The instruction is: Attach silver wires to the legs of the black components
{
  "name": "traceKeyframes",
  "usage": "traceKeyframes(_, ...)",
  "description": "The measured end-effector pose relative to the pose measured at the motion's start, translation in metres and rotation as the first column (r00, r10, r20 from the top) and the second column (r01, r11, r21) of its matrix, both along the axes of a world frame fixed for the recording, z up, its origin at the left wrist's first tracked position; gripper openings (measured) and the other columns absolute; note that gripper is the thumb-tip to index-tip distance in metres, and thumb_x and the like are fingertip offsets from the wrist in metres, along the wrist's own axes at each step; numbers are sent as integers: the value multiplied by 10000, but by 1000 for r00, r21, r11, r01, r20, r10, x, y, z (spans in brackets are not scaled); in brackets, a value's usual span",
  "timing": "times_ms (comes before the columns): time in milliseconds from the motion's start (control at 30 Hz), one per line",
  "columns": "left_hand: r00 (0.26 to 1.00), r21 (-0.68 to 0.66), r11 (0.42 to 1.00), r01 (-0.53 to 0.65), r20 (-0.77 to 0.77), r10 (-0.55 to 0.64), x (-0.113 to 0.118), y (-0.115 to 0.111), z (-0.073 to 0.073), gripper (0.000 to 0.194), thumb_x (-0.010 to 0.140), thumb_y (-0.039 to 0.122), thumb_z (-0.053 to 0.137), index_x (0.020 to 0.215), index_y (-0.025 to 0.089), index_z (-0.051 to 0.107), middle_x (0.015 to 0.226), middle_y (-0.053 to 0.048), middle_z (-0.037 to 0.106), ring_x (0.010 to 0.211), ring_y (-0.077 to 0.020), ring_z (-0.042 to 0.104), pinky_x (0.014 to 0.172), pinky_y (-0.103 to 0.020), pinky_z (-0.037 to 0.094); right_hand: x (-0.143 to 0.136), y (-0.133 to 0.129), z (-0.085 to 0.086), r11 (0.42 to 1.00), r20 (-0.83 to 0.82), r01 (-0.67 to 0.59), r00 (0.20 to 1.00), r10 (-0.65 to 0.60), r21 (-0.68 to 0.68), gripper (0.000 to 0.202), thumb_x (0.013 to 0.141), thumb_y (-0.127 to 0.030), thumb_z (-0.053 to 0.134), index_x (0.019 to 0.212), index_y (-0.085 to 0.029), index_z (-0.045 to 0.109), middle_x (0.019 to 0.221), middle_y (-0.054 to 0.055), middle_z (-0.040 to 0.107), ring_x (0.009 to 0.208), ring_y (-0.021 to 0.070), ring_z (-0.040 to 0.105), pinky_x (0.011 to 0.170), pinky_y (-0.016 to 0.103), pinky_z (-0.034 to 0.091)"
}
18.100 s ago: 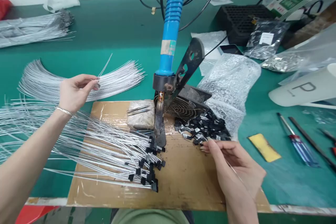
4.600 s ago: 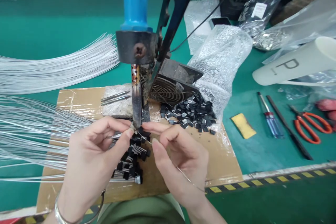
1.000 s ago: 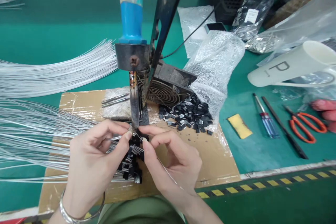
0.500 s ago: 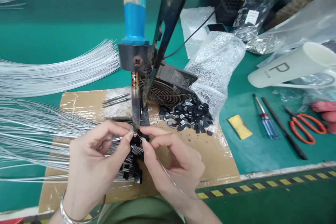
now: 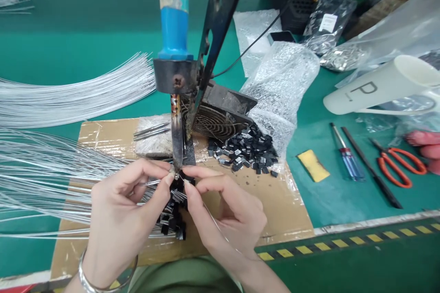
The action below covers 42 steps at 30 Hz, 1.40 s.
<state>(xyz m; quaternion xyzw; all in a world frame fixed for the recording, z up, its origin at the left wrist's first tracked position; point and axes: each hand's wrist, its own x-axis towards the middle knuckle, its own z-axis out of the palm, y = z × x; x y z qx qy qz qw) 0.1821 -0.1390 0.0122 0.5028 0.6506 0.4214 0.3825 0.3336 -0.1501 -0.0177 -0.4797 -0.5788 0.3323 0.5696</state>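
Soldering is judged under way: just below the soldering iron tip, a wire is pinched by the left hand and a small black component by the right hand, so steadiness is needed.

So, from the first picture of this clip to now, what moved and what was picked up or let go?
Both hands came in under the soldering iron tip. The left hand left the loose wire fan and now pinches a wire at the tip. The right hand left the pile of black parts and holds a small part and thin solder wire there. The cardboard mat, fan and screwdriver stayed put.
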Motion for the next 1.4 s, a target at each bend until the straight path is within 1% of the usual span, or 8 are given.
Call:
traceKeyframes(300, 1000, -4, 1000, 14, 28, -14, -1, -1, 2, 128, 815, 163, 793, 770, 283, 797, 872, 51, 816, 769, -81, 772, 703, -77, 579, 2, -2, -1, 999, -15, -12, 1000, 11, -42, 213, 907, -27, 747, 921, -236, 709, 1087, 49, 868, 906, 183, 843, 834, 278, 678)
traceKeyframes(433, 1000, 9, 1000, 11, 7, -11, -1, 0, 4, 117, 811, 169, 799, 752, 270, 792, 855, 35, 815, 742, -91, 769, 672, -86, 582, 0, -2, 1, 1000, -13, -1, 1000, 0, -29, 211, 913, -31, 743, 922, -241, 722, 1067, 48, 873, 894, 195, 846, 825, 295, 687)
traceKeyframes(600, 1000, 17, 1000, 11, 18, -12, 0, 0, 3, 124, 813, 163, 793, 763, 276, 796, 849, 37, 809, 750, -100, 777, 690, -102, 604, -1, 0, 0, 1000, -15, 12, 1000, -12, -2, 205, 909, -35, 742, 918, -239, 727, 1042, 56, 876, 888, 205, 852, 813, 296, 694)
traceKeyframes(800, 999, -18, 1000, 23, 36, -22, -3, 2, -1, 112, 813, 159, 795, 759, 258, 794, 844, 27, 807, 751, -109, 772, 683, -121, 601, 1, 0, -2, 1000, -9, 1, 1000, -1, -24, 198, 899, -35, 737, 897, -232, 713, 1044, 60, 873, 843, 189, 844, 788, 281, 685)
traceKeyframes(933, 999, -52, 999, 17, 41, -15, -3, 4, 0, 87, 806, 180, 802, 746, 242, 793, 806, 13, 805, 716, -121, 768, 647, -135, 596, 2, 0, -2, 999, -32, -18, 999, 17, -49, 188, 901, -46, 739, 889, -231, 712, 1047, 65, 871, 871, 201, 845, 788, 291, 687)
traceKeyframes(1067, 998, -63, 998, 7, 61, -3, -2, 6, 2, 76, 794, 185, 812, 752, 247, 800, 813, 20, 812, 730, -115, 777, 676, -122, 604, 2, 1, -2, 998, -37, -16, 999, 13, -63, 181, 904, -57, 735, 878, -235, 709, 1050, 72, 871, 881, 217, 847, 776, 304, 694)
traceKeyframes(1300, 999, -64, 998, -6, 53, 10, -3, 3, 1, 67, 794, 196, 803, 751, 247, 796, 812, 32, 806, 728, -100, 768, 681, -109, 591, 1, 0, -3, 999, -65, -26, 998, 23, -48, 209, 896, -18, 744, 896, -224, 712, 1069, 50, 860, 914, 178, 834, 816, 258, 666)
traceKeyframes(1400, 1000, -51, 999, 4, -7, -4, -6, 3, -1, 62, 812, 232, 791, 752, 244, 782, 796, 32, 793, 686, -106, 735, 632, -141, 575, 2, 0, -4, 997, -71, -38, 997, 33, -70, 201, 905, -24, 747, 898, -220, 705, 1082, 35, 852, 950, 165, 824, 871, 253, 650)
